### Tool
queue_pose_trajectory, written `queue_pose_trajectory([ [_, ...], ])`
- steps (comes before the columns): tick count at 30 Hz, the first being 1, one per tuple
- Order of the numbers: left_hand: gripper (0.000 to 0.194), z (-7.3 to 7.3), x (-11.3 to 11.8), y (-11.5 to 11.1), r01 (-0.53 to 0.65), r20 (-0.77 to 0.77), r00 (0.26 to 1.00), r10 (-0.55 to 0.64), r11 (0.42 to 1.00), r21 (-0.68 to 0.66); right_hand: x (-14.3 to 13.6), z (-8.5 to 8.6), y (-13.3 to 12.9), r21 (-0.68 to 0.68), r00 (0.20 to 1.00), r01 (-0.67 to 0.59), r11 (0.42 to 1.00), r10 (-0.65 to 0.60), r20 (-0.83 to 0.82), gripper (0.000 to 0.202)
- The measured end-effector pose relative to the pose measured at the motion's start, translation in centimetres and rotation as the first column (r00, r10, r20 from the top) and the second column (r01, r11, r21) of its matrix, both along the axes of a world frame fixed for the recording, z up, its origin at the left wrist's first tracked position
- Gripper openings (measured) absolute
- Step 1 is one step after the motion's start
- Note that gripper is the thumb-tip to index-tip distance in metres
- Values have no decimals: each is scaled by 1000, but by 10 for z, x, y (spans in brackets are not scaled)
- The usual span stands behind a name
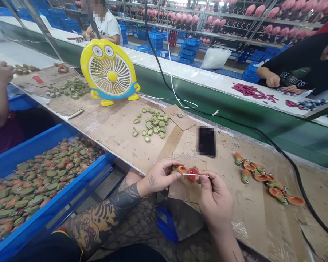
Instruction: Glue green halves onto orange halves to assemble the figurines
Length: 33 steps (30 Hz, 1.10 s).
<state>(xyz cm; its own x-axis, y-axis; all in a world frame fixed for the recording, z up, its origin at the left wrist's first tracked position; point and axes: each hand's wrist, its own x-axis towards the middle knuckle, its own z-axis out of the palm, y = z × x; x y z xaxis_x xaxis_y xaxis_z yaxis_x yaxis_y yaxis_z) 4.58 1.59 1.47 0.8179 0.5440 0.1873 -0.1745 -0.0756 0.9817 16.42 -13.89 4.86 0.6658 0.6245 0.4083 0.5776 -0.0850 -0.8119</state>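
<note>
My left hand (162, 174) pinches a small orange and green hollow piece (182, 169) with its opening toward me. In my right hand (215, 198) is a thin white stick (190, 174), held between thumb and fingers, its tip at the rim of the hollow piece. Behind the stick sits a small red cup (192, 171) on the cardboard. To the right lie several more orange and green hollow pieces (259, 177). Farther off is a loose pile of green oval pieces (155, 123).
A yellow fan (109, 72) stands at the back left. A blue crate (57, 194) full of green and orange pieces is at the left. Black cable (262, 136) runs along the table's right side. Co-workers sit at the left (0, 91) and across the bench.
</note>
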Motion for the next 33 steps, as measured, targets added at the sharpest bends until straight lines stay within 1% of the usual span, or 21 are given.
queue_pose_trajectory([
  [5, 31, 1, -2, 2, 16, 7, 1000, -16, 1000, -7, 3, 0, 0, -3, 990, -2, 1000, 2, 143, 16],
  [7, 32, 1, -2, 1, 14, 19, 1000, -13, 1000, -22, 4, -1, -4, 35, 990, 1, 999, -6, 139, 15],
  [9, 37, -1, -1, 0, 7, 36, 999, -5, 999, -48, 7, -3, -8, 54, 990, 62, 997, -68, 120, 14],
  [11, 41, -4, 0, -2, 5, 51, 999, -1, 997, -75, 14, -6, -11, -6, 982, 127, 992, -125, 141, 15],
  [12, 40, -5, 1, -3, 3, 56, 998, 1, 996, -85, 17, -8, -12, -55, 977, 138, 989, -127, 170, 17],
  [14, 35, -7, 2, -3, -10, 65, 998, 15, 996, -89, 24, -12, -12, -139, 968, 116, 983, -81, 237, 21],
  [17, 32, -5, 3, -1, -54, 80, 995, 58, 997, -50, 29, -17, -10, -176, 958, 59, 983, -6, 287, 24],
  [19, 38, -2, 3, 1, -71, 83, 994, 71, 997, -12, 29, -20, -9, -194, 961, 28, 981, 27, 276, 24],
  [21, 43, 1, 2, 1, -60, 53, 997, 59, 998, 17, 28, -23, -8, -219, 972, -10, 976, 61, 228, 25],
  [24, 47, 3, 1, -1, -35, -3, 999, 35, 999, -24, 28, -26, -7, -246, 983, -34, 969, 76, 164, 27],
  [27, 42, 1, 2, -4, -25, -15, 1000, 24, 997, -78, 30, -26, -7, -257, 986, 0, 966, 43, 164, 29],
  [30, 31, 0, 3, -3, -15, -36, 999, 13, 998, -56, 30, -24, -9, -253, 987, 2, 967, 40, 157, 31],
  [31, 30, 0, 3, -2, -15, -41, 999, 13, 999, -40, 29, -22, -10, -240, 989, 20, 970, 16, 148, 32],
  [33, 31, 2, 3, 0, -19, -43, 999, 19, 1000, -3, 25, -19, -12, -195, 992, 102, 975, -86, 92, 33],
])
